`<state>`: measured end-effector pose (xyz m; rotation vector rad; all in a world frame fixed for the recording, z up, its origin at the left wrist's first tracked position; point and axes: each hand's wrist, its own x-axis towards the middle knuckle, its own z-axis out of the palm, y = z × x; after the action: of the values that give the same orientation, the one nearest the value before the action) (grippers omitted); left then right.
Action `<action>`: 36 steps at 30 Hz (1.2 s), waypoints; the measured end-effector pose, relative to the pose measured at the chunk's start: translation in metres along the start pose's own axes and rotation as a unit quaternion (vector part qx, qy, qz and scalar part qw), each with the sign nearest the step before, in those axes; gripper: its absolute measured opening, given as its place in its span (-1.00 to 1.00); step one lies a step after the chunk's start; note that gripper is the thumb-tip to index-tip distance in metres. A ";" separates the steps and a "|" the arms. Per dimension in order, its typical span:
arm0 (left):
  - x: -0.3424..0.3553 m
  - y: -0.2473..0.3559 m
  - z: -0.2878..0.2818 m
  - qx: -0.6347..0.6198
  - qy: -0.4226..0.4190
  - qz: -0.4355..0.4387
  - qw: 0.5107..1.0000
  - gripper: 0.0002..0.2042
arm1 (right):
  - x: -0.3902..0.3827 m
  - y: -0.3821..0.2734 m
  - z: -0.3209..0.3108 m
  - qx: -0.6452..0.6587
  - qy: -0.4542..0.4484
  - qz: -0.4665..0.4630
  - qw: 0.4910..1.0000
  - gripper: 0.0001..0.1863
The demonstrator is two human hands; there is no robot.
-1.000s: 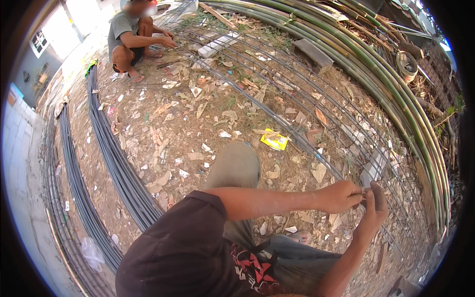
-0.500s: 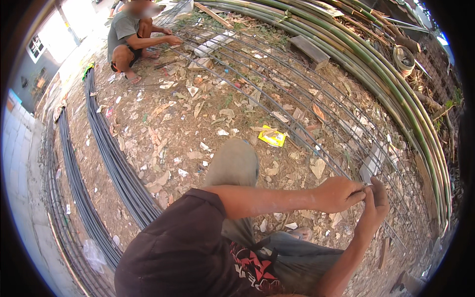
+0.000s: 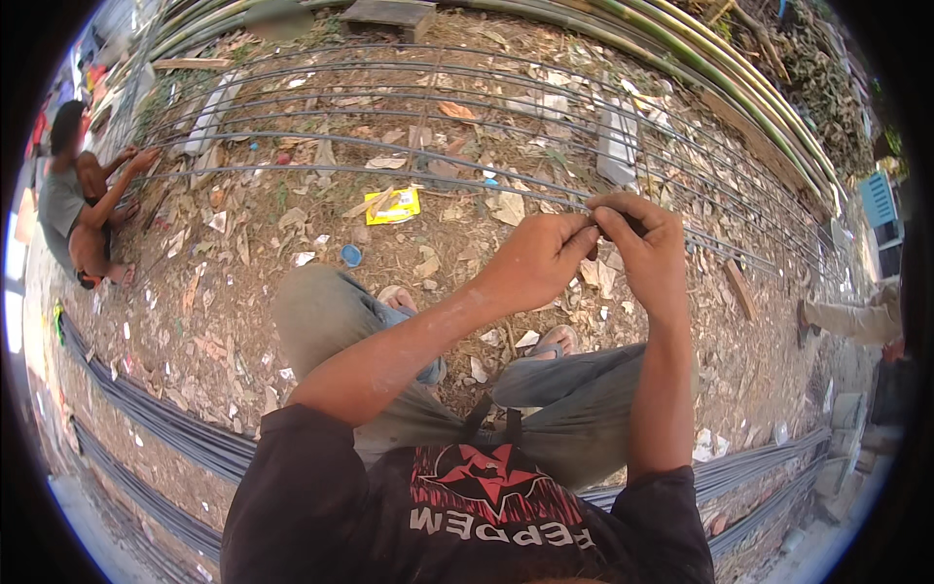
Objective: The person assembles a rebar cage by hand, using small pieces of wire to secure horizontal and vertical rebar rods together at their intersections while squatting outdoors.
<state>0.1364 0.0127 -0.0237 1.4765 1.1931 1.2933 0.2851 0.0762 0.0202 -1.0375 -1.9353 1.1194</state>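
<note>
Ahead of my knees, my left hand (image 3: 551, 255) and my right hand (image 3: 646, 249) meet fingertip to fingertip at the near edge of a long steel rebar cage (image 3: 467, 182). Both are closed in a pinch. Anything between the fingers is too small or hidden to make out. The cage's thin dark rods run left to right, crossed by smaller bars. Just beyond my right hand, a pale block (image 3: 616, 146) lies under the rods.
A co-worker (image 3: 68, 209) squats at the cage's left end. Bamboo poles (image 3: 705, 68) lie behind. Rod bundles (image 3: 161, 419) lie near left and continue near right. A yellow packet (image 3: 393, 206), blue cap (image 3: 350, 255) and wood strip (image 3: 739, 290) litter the ground. Another person's leg (image 3: 856, 319) shows far right.
My view has swung right, so the co-worker now appears at the far left and my hands nearer the middle. Both hands stay together at the rods, fingers still pinched.
</note>
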 end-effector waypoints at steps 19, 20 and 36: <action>-0.011 0.002 -0.059 0.041 0.026 -0.211 0.976 -0.70 | 0.105 0.326 -0.216 0.170 0.360 0.390 0.830 -0.53; -0.016 -0.001 -0.062 0.019 0.051 -0.231 0.971 -0.70 | 0.123 0.332 -0.205 0.146 0.340 0.402 0.837 -0.47; 0.011 -0.017 -0.063 0.039 0.042 -0.330 0.942 -0.66 | 0.147 0.390 -0.185 -0.386 0.191 0.518 0.739 -0.51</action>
<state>0.0721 0.0268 -0.0288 0.9382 1.6289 0.8538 0.4888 0.3969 -0.2314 -2.7676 -1.3834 0.3952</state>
